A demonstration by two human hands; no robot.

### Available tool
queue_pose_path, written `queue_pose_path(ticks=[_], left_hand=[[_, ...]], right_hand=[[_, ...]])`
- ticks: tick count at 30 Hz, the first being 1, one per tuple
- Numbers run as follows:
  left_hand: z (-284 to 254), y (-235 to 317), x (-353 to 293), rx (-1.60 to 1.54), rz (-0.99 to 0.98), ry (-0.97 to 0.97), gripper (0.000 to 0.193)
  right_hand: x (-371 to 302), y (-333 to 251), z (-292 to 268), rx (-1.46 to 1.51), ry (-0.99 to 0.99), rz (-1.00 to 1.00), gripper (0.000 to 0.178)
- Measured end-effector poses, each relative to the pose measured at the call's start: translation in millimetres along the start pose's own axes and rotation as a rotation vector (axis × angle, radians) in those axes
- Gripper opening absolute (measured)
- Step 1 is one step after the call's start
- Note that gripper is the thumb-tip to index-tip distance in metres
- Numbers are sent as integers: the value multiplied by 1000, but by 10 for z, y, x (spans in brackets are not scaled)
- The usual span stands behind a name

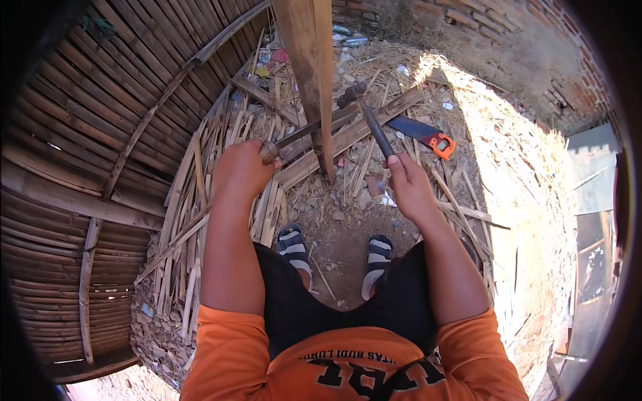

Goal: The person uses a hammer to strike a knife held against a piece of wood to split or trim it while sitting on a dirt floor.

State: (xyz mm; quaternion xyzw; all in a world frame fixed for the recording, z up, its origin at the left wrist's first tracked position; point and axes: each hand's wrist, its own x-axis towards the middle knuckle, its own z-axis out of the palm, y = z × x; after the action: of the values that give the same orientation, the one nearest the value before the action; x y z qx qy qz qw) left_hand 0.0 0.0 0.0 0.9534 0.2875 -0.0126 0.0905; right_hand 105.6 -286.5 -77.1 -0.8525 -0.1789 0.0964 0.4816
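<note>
My left hand [241, 167] is closed round the handle of a wooden-handled blade [295, 136]. Its long, dark metal part slants up and right to an upright wooden post [309, 73]; whether it touches or passes behind the post, I cannot tell. In my right hand [409, 184] is a hammer [376, 129], gripped low on its shaft with the thumb along it. The dark hammer head is raised just right of the post, above the planks.
A handsaw [421, 135] with an orange handle lies beyond my right hand. Planks [348, 139] cross behind the post. Split bamboo strips [190, 200] are heaped at left, along a slatted bamboo wall [73, 127]. A brick wall [495, 40] stands at the far right. Litter covers the ground.
</note>
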Motion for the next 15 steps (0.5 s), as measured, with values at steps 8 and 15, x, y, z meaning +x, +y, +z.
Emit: queue_pose_path(ticks=[8, 15], left_hand=[[102, -19, 32, 19, -6, -2, 42], [74, -49, 22, -23, -9, 7, 44]], right_hand=[[-90, -180, -32, 185, 160, -184, 44], [-90, -344, -72, 303, 62, -43, 45]])
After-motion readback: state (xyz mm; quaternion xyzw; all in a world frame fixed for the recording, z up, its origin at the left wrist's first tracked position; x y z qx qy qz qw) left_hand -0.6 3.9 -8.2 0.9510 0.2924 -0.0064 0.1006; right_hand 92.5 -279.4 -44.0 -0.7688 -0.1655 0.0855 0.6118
